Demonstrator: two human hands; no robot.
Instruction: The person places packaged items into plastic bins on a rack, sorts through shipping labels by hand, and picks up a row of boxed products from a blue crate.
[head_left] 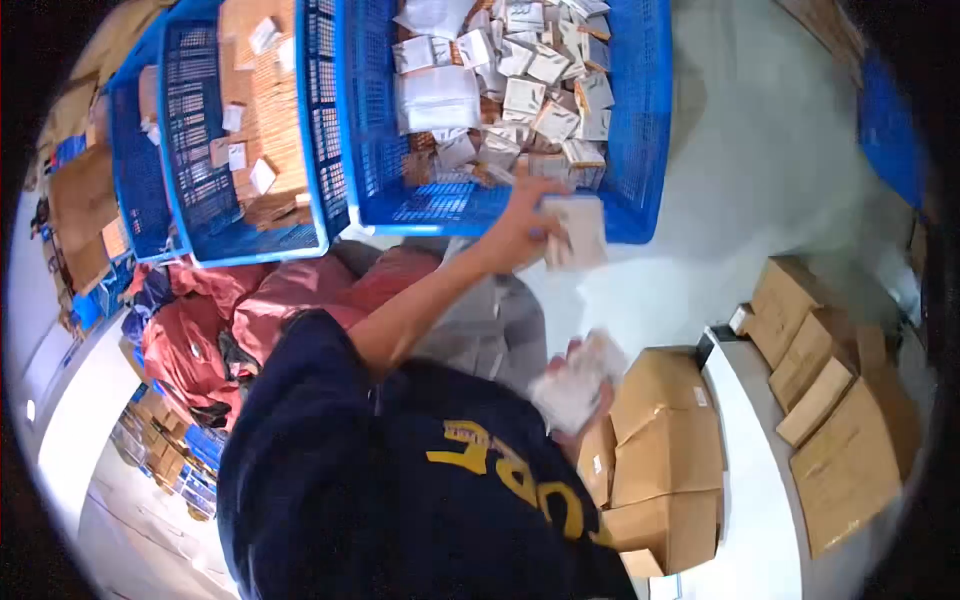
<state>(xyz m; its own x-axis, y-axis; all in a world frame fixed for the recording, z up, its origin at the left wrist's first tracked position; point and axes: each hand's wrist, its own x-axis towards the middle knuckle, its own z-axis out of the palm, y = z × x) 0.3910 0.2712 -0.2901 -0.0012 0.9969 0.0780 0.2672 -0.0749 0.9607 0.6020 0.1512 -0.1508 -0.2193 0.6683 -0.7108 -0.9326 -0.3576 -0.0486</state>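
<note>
My left hand (525,225) reaches over the near rim of a blue plastic crate (640,200), its fingers closed on a pale flat small box (577,235). Inside that crate lie many small white boxes (523,97), heaped loosely, with a clear plastic-wrapped bundle (440,98) on the left. Closer to my body, my right hand (603,398) is closed around a cluster of small white packets (572,390); motion blurs it, and their exact kind is unclear. The two hands are apart.
Another blue crate (185,130), left, holds cardboard and a few white boxes. Red sacks (290,290) lie below the crates. Brown cartons (665,450) stand at my right, with more cartons (850,450) beyond a white ledge (755,470).
</note>
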